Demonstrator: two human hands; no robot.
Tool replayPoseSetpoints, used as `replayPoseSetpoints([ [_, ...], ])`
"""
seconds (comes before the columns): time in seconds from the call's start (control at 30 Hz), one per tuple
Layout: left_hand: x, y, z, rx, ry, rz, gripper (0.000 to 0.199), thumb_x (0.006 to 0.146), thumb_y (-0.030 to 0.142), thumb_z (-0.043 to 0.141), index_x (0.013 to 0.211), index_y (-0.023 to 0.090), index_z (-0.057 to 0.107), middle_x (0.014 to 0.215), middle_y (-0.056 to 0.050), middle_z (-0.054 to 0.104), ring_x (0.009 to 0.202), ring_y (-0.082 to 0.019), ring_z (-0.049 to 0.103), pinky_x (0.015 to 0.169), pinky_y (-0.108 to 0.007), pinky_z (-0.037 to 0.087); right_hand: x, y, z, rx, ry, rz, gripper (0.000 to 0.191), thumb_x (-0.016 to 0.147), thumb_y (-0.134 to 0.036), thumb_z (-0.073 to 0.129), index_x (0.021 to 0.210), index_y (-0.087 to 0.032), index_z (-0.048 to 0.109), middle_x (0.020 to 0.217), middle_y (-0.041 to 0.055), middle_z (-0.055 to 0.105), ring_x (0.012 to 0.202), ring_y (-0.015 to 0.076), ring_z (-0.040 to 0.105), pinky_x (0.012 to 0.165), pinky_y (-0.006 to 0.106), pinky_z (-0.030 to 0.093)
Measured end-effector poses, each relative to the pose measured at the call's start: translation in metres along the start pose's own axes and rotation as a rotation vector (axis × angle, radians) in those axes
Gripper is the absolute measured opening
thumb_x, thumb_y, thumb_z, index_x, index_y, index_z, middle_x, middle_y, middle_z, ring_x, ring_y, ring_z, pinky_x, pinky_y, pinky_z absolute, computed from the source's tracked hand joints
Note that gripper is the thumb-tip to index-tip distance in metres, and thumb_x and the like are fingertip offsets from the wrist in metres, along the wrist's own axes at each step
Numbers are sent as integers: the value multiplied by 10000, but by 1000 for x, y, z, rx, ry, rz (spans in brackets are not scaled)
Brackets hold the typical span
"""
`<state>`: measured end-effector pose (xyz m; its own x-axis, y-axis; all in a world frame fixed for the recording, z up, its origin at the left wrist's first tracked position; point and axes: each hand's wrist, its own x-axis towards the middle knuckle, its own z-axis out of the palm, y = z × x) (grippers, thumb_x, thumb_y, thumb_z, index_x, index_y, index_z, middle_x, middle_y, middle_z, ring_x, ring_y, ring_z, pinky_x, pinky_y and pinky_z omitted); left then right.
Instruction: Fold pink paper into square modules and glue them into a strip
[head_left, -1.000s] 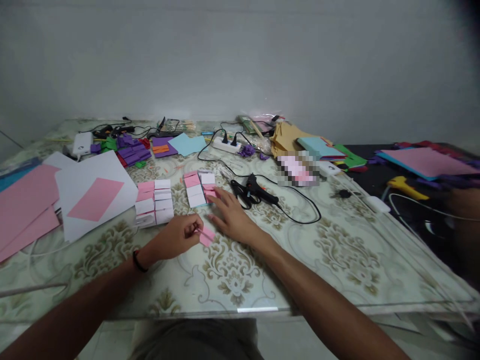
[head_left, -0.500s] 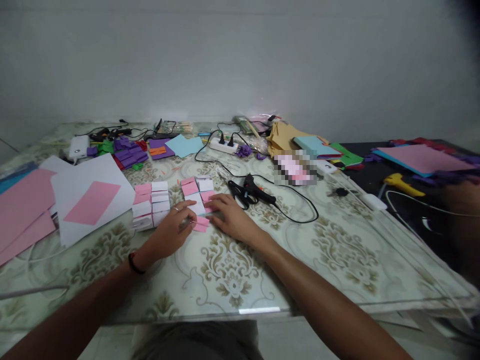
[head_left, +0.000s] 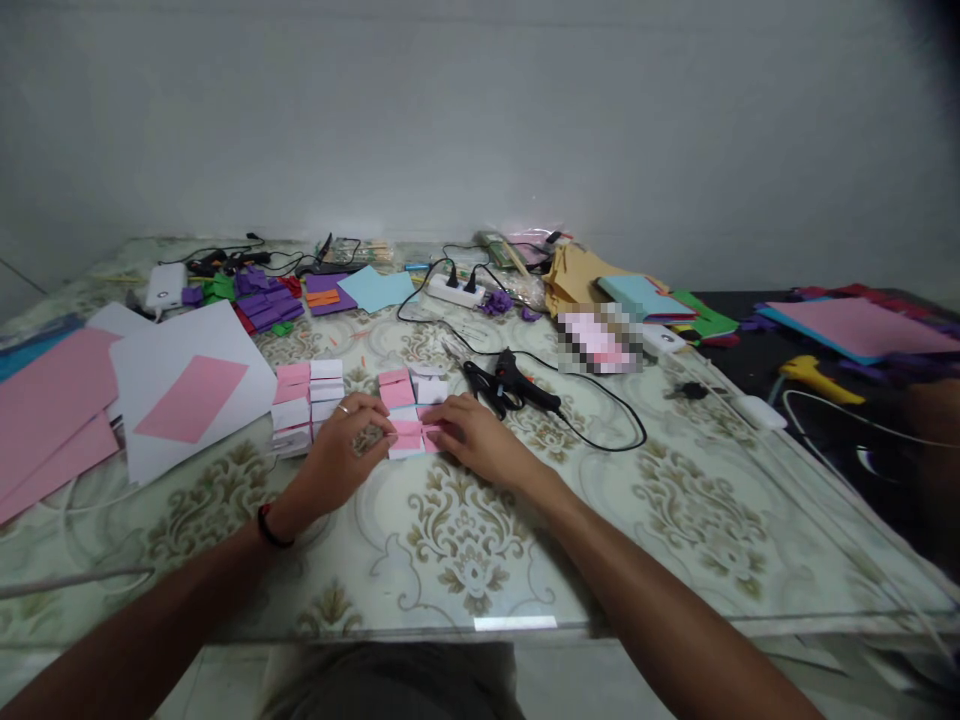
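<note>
A block of folded pink and white paper pieces (head_left: 396,392) lies on the patterned table between my hands. My left hand (head_left: 346,448) pinches the left edge of a pink folded piece (head_left: 406,434) at the block's near end. From the right, my right hand (head_left: 474,436) closes its fingertips on the same near part of the block and covers some of it. A second block of pink and white folded paper (head_left: 293,405) sits just left of my left hand. Beyond my right hand lies a black glue gun (head_left: 525,385).
White and pink sheets (head_left: 191,390) lie at the left. Purple folded pieces (head_left: 268,302), a power strip (head_left: 456,290) and a brown paper stack (head_left: 577,277) line the back. A yellow-handled tool (head_left: 817,379) and a person's blurred hand (head_left: 937,410) are at the right.
The pink piece has moved from the near side of the block onto its near end, between my fingertips. The whole view has shifted slightly.
</note>
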<state>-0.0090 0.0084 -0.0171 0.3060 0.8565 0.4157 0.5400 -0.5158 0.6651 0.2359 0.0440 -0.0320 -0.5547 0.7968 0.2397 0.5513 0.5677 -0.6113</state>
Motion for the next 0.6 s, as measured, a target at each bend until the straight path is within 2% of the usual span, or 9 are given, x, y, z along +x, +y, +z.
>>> replayPoseSetpoints([
  [0.1, 2, -2, -2, -6, 19, -24, 73, 943, 159, 637, 884, 201, 644, 984, -48, 685, 976, -200, 662, 888, -335, 504, -1, -3, -7, 33, -52, -1, 188, 935, -137, 661, 1084, -178, 768, 1002, 100, 741, 997, 261, 636, 924, 420, 506],
  [0.23, 1, -7, 1, 12, -49, -77, 61, 942, 156, 624, 906, 195, 654, 937, -35, 686, 885, -190, 652, 818, -324, 497, -2, -6, -15, 94, -130, -5, 118, 931, -170, 689, 1008, -169, 778, 921, 79, 738, 868, 227, 655, 834, 367, 527],
  [0.33, -1, -12, 6, 27, -95, -62, 55, 934, 174, 651, 887, 191, 672, 1002, -52, 669, 939, -200, 649, 866, -338, 507, -3, -6, -15, 118, -162, -18, 82, 927, -186, 702, 941, -173, 782, 871, 56, 746, 800, 198, 668, 800, 334, 532],
  [0.47, -3, -17, 10, 118, -182, -21, 54, 920, 171, 675, 872, 195, 670, 1044, -65, 671, 1039, -233, 631, 950, -380, 500, -4, -8, -18, 154, -198, -34, 122, 947, -216, 676, 898, -182, 783, 900, 57, 776, 841, 197, 697, 811, 322, 540],
  [0.53, -3, -18, 10, 132, -210, -16, 61, 922, 163, 665, 874, 199, 653, 1001, -57, 688, 1024, -238, 634, 932, -382, 506, -4, -8, -25, 174, -155, -21, 163, 964, -251, 643, 898, -189, 779, 912, 59, 784, 850, 204, 706, 813, 327, 546],
  [0.6, -3, -18, 11, 142, -220, -17, 61, 931, 174, 653, 879, 203, 641, 977, -55, 698, 1004, -240, 641, 908, -382, 513, -5, -3, -36, 149, -2, 14, 196, 975, -275, 603, 918, -193, 772, 947, 70, 787, 888, 219, 712, 848, 345, 547],
])
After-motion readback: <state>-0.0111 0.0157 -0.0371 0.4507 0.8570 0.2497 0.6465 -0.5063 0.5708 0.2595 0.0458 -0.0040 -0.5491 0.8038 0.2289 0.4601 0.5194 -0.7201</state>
